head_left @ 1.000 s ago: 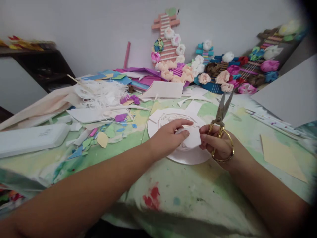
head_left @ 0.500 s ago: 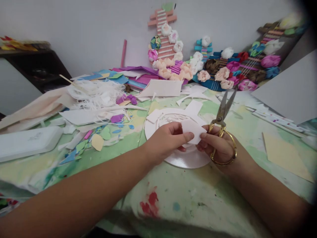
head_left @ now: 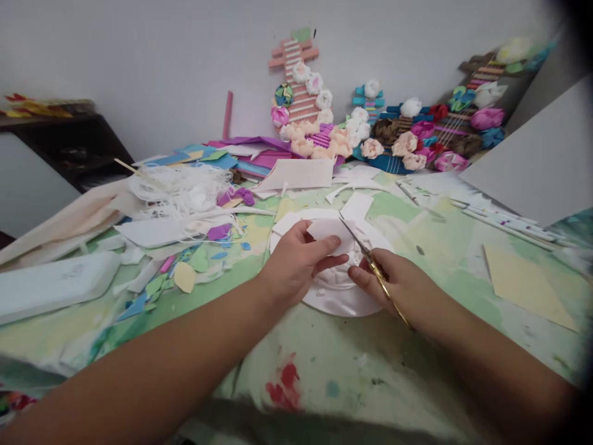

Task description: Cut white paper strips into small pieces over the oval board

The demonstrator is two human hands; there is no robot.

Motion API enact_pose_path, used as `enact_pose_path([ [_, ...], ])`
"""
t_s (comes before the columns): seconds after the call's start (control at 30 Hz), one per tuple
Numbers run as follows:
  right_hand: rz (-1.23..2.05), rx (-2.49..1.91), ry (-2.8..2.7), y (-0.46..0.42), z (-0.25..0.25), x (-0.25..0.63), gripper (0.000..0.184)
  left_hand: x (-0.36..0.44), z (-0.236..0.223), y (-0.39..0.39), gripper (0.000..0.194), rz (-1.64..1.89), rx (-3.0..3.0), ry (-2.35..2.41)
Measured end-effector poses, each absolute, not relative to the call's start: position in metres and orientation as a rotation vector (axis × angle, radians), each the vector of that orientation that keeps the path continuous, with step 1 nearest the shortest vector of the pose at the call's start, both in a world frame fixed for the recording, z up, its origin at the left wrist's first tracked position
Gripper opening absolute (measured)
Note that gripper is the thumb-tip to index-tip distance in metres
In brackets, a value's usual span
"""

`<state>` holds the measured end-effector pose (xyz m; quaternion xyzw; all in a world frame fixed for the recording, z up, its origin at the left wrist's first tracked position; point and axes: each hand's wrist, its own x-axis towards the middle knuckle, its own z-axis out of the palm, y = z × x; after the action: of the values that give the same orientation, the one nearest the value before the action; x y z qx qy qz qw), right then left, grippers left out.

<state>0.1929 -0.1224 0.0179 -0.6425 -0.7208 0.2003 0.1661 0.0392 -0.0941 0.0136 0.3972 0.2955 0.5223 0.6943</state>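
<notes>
Between the thumb and fingers of my left hand (head_left: 299,256) is a small piece of white paper (head_left: 327,235). My right hand (head_left: 393,278) grips gold-handled scissors (head_left: 377,269), whose blades point up and left, their tips near the paper's right edge. Whether the blades touch the paper I cannot tell. Beneath both hands lies a white guitar-shaped cutout (head_left: 343,304) with a round body and a short neck (head_left: 359,205). White paper bits lie on its middle, partly hidden by my hands.
White string (head_left: 180,182) and paper scraps (head_left: 155,284) litter the left, beside a white box (head_left: 60,281). Flower-trimmed guitar crafts (head_left: 306,102) lean on the back wall. At right are a yellow paper sheet (head_left: 525,287) and thin paper sticks (head_left: 504,222).
The scissors have swung from pointing upward to pointing left toward the paper. My right hand has let go of the paper, which my left hand keeps, slightly further left.
</notes>
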Motion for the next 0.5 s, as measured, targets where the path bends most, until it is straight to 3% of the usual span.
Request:
enact_pose_path([
  [0.5, 0.577, -1.804, -2.33, -0.12, 0.025, 0.214, 0.038, 0.035, 0.014, -0.095, 0.026, 0.984, 0.986, 0.765],
])
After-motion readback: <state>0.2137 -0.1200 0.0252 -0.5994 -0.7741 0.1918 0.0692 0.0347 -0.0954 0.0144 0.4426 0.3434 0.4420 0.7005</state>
